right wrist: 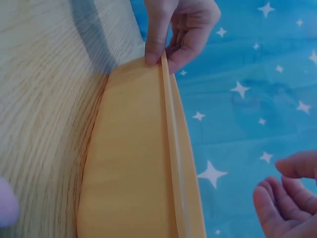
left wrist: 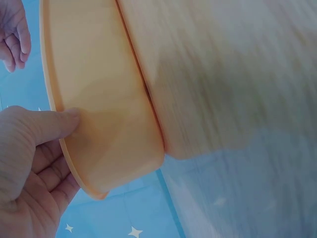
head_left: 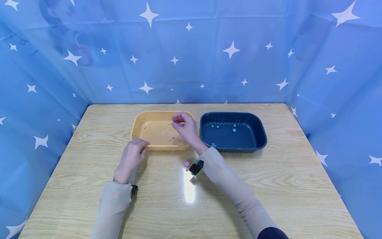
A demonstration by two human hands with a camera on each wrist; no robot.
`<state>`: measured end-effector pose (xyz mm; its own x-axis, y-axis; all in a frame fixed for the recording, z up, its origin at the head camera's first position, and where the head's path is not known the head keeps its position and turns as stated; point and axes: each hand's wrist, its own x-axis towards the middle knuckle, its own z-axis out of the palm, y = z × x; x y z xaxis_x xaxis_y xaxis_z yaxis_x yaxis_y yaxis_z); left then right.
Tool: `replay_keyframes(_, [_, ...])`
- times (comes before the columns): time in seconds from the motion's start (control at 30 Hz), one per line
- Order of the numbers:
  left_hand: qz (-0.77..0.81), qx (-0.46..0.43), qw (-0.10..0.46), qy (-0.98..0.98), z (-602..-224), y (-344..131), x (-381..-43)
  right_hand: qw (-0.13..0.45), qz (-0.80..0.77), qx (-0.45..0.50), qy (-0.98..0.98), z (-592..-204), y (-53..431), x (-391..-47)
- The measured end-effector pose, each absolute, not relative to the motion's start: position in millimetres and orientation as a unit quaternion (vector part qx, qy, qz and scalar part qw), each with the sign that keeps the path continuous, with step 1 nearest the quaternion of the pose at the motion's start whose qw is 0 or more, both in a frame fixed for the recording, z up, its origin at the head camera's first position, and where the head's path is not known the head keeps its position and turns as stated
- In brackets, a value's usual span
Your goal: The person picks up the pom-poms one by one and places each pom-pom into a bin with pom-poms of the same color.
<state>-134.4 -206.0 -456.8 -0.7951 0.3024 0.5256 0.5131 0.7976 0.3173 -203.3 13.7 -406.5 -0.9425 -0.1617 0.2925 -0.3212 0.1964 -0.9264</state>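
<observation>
My left hand pinches the front left rim of a yellow-orange tray; in the left wrist view its thumb presses the outer wall, with fingers behind the rim. Over the tray's right part hovers my right hand, its thumb and fingers loosely bent and apart, with nothing visible between them. A small pink ball shows just left of its fingertips. Several more small pink balls lie in the tray, one at the left.
To the right stands a dark blue tray holding several teal balls, one larger ball among them. Near the right wrist, a pink ball and other small pink and teal pieces lie on the wooden table. A starry blue curtain surrounds it.
</observation>
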Motion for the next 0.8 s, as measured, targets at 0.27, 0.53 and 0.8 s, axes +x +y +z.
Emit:
replay_keyframes(0.27, [-0.229, -0.22, 0.23, -0.92, -457, -206, -135, 0.055, 0.63, 0.177, -0.754, -394, 25, -183])
replay_keyframes(0.53, [-0.231, -0.221, 0.229, -0.919, -458, -206, -135, 0.046, 0.62, 0.186, -0.761, -372, 38, -160])
replay_keyframes(0.8, [-0.234, -0.22, 0.216, -0.922, -455, -206, -133, 0.03, 0.626, 0.178, -0.759, -377, 53, -149])
